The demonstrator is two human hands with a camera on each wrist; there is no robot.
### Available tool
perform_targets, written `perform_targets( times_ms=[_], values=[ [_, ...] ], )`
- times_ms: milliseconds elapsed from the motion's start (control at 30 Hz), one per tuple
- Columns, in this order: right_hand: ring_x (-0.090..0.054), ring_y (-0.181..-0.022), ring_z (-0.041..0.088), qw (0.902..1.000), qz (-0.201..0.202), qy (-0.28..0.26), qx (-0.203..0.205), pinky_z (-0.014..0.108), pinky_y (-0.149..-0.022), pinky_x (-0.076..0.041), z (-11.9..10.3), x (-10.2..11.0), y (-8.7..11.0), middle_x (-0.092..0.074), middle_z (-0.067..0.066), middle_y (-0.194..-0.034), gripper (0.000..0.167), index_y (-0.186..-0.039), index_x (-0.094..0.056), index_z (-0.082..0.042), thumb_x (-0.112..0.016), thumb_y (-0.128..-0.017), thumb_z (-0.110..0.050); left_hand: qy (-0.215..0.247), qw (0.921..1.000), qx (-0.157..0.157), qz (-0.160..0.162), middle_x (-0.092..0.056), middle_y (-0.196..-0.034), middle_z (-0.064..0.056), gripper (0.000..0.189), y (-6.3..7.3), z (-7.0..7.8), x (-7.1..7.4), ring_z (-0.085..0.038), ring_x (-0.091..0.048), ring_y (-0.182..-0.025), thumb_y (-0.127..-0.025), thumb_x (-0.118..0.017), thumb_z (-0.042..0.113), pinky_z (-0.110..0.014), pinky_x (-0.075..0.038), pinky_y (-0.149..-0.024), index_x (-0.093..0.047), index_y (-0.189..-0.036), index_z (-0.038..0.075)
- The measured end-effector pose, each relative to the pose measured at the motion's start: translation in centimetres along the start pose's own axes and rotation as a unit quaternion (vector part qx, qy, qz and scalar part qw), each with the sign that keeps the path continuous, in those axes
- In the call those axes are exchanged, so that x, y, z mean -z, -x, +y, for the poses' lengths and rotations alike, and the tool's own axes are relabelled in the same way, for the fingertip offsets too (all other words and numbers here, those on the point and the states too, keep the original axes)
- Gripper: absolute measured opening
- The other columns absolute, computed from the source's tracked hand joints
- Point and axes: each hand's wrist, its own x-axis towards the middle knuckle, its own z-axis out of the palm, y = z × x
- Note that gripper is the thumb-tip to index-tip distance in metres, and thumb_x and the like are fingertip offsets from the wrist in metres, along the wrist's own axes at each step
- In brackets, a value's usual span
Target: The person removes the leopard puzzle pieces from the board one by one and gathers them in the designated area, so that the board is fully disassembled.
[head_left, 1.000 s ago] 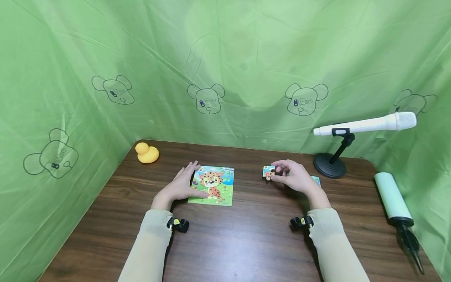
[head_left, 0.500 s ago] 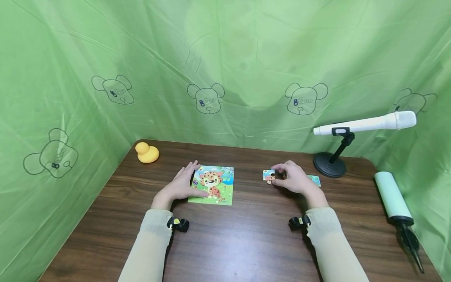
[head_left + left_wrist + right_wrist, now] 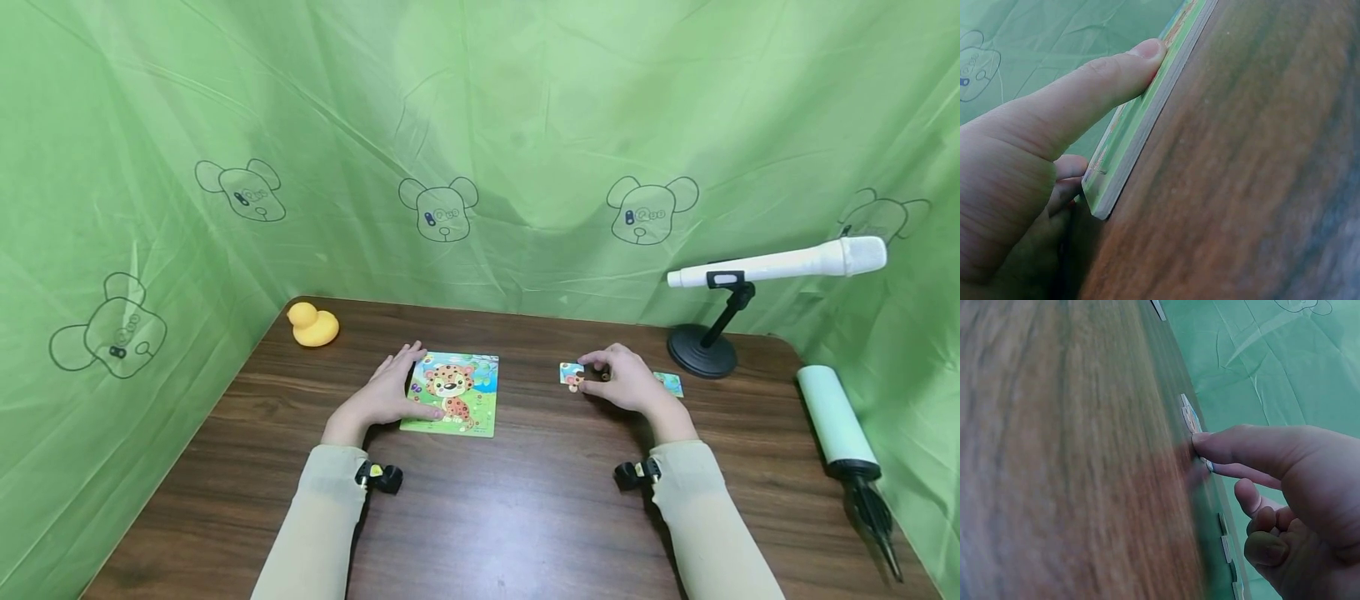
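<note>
A square puzzle board (image 3: 480,392) with a spotted leopard cub picture lies left of centre on the table. My left hand (image 3: 385,392) rests on it, its thumb on the picture and its fingers at the far left corner. In the left wrist view, that thumb presses the top of the board (image 3: 1138,134). My right hand (image 3: 628,379) pinches a small puzzle piece (image 3: 572,373) between thumb and forefinger, low at the tabletop. The other right fingers are curled in. Another puzzle piece (image 3: 669,383) lies beyond the right wrist, partly hidden; a small brown bit shows under the right hand.
A yellow rubber duck (image 3: 313,326) sits at the back left. At the back right stands a white microphone (image 3: 787,265) on a black stand (image 3: 702,352). A pale green hand pump (image 3: 836,417) lies along the right edge. Green curtain (image 3: 525,150) surrounds the dark wooden table (image 3: 465,517).
The right hand has shifted slightly left and nearer with the puzzle piece, showing more of the piece behind the wrist. The left hand and board stay still.
</note>
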Motion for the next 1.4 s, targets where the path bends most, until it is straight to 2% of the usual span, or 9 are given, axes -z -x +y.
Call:
perform_targets(
  times_ms=[467,633,767,900,1167,1267,1400],
  values=[
    [-0.061,-0.096,0.026,1.0000,0.005,0.005,0.002,0.047,-0.086,-0.050,-0.1,0.0,-0.2,-0.067,0.009,-0.105,0.045,-0.129,-0.079,-0.006,-0.091,-0.091,-0.025,-0.002,1.0000,0.002,0.000,-0.018,-0.182,-0.016,0.128,0.0,0.0,-0.1,-0.035,-0.008,-0.169,-0.076,-0.096,0.061,-0.055,-0.005,-0.136,-0.032,-0.170,0.003],
    [-0.060,-0.084,0.021,0.9993,0.017,-0.029,0.015,0.039,-0.078,-0.049,-0.7,0.4,-0.1,-0.068,0.007,-0.103,0.053,-0.139,-0.072,-0.004,-0.089,-0.093,-0.026,-0.006,1.0000,0.003,-0.003,-0.018,-0.182,-0.016,0.129,0.0,0.1,0.0,-0.035,-0.008,-0.169,-0.076,-0.096,0.062,-0.056,-0.005,-0.136,-0.030,-0.171,0.004],
    [-0.057,-0.078,0.017,0.9978,0.027,-0.053,0.028,0.036,-0.071,-0.048,-1.9,1.0,0.0,-0.068,0.006,-0.102,0.053,-0.142,-0.070,-0.004,-0.086,-0.095,-0.024,-0.011,0.9999,0.003,-0.004,-0.017,-0.182,-0.017,0.130,0.0,0.2,0.0,-0.035,-0.008,-0.169,-0.076,-0.095,0.063,-0.056,-0.005,-0.136,-0.030,-0.171,0.004],
    [-0.059,-0.084,0.018,0.9969,0.031,-0.059,0.042,0.036,-0.074,-0.049,-3.4,1.1,-0.1,-0.068,0.007,-0.102,0.047,-0.139,-0.071,-0.004,-0.083,-0.097,-0.022,-0.015,0.9999,0.002,-0.005,-0.017,-0.181,-0.018,0.130,0.0,0.3,0.0,-0.037,-0.008,-0.169,-0.076,-0.096,0.062,-0.056,-0.005,-0.136,-0.029,-0.170,0.002],
    [-0.063,-0.087,0.016,0.9936,0.027,-0.103,0.039,0.035,-0.077,-0.052,-6.6,0.4,-0.2,-0.068,0.004,-0.102,0.043,-0.137,-0.073,-0.009,-0.084,-0.098,-0.024,-0.013,0.9998,0.012,-0.013,-0.014,-0.181,-0.022,0.133,0.2,1.3,0.3,-0.039,-0.007,-0.169,-0.077,-0.096,0.059,-0.063,-0.001,-0.135,-0.023,-0.171,-0.001],
    [-0.062,-0.085,0.015,0.9923,0.022,-0.114,0.043,0.033,-0.075,-0.051,-7.6,-0.1,-0.2,-0.068,0.001,-0.101,0.041,-0.134,-0.075,-0.012,-0.085,-0.097,-0.025,0.007,0.9999,0.007,-0.013,-0.012,-0.182,-0.021,0.131,0.2,1.4,0.3,-0.040,-0.005,-0.169,-0.078,-0.097,0.055,-0.064,-0.004,-0.134,-0.023,-0.172,0.001],
    [-0.062,-0.081,0.015,0.9898,0.010,-0.136,0.040,0.031,-0.071,-0.051,-8.8,-1.2,-0.3,-0.066,-0.002,-0.099,0.039,-0.132,-0.075,-0.012,-0.085,-0.096,-0.025,0.047,0.9985,-0.012,-0.024,-0.011,-0.183,-0.016,0.127,0.2,1.2,0.1,-0.039,-0.006,-0.169,-0.081,-0.097,0.049,-0.064,-0.014,-0.134,-0.022,-0.173,0.006]
  ],
)
